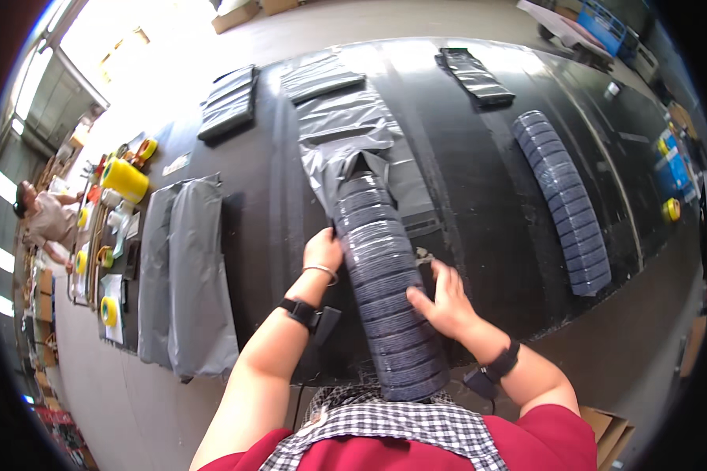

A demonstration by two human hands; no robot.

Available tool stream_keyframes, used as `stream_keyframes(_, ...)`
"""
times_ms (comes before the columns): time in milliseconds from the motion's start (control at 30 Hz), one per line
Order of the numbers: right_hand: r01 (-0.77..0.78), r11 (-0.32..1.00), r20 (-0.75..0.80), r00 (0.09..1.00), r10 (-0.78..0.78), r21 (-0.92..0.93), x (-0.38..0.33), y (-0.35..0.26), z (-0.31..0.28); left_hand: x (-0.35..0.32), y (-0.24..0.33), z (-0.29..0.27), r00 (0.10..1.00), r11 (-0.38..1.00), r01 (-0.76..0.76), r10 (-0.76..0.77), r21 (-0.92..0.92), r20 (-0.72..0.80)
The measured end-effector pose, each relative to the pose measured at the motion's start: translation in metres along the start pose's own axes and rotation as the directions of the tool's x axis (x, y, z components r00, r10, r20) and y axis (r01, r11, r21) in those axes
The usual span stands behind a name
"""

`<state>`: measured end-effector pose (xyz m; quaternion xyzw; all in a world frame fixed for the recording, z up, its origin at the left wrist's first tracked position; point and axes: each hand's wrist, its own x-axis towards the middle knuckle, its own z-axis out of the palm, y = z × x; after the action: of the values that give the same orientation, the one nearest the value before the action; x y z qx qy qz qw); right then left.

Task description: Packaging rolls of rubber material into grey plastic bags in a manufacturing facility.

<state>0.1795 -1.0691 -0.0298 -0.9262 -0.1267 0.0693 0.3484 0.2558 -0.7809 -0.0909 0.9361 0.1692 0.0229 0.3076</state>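
Observation:
A long stack of dark blue-grey pieces (pixel 389 290), wrapped in shiny clear film, lies lengthwise in front of me, its near end against my apron. Its far end sits inside the mouth of a grey plastic bag (pixel 346 129). My left hand (pixel 324 253) grips the stack's left side near the bag's mouth, fingertips partly hidden behind it. On the right side, my right hand (pixel 448 302) is open, fingers stretched out, with the thumb touching the film. Another wrapped stack (pixel 562 200) rests farther right on the black table (pixel 479 228).
Two filled grey bags (pixel 184 275) lie at the left. Folded bag piles (pixel 229 100) and a smaller dark pile (pixel 477 77) are at the far side. Yellow tape rolls (pixel 124 179) stand on the left edge, beyond which a person (pixel 51 216) works. A cart (pixel 565 31) stands at back right.

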Motion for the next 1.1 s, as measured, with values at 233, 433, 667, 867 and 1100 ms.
stream_keyframes(233, -0.016, 0.958, -0.209, 0.975, 0.079, 0.286, 0.175, 0.005, 0.02, 0.0, 0.007, 0.003, 0.977, 0.952, -0.004, -0.062, -0.306, -0.205)
stream_keyframes(433, 0.164, 0.974, -0.292, 0.95, -0.113, 0.157, 0.173, 0.02, 0.039, -0.01, 0.017, -0.024, 0.993, 0.997, -0.024, 0.032, 0.07, -0.114)
stream_keyframes(667, 0.142, 0.954, -0.046, 0.99, -0.135, 0.264, -0.046, 0.071, 0.004, -0.188, 0.036, -0.054, 0.859, 0.951, 0.137, 0.026, -0.278, 0.512)
stream_keyframes(867, -0.239, 0.89, 0.055, 0.97, 0.237, 0.387, -0.16, 0.077, 0.008, -0.237, -0.003, -0.037, 0.752, 0.993, -0.04, 0.102, -0.109, 0.651)
stream_keyframes(1100, -0.167, 0.97, 0.025, 0.986, 0.165, 0.177, -0.203, 0.042, 0.001, -0.212, 0.004, -0.021, 0.71, 0.986, -0.164, 0.116, 0.002, 0.695)
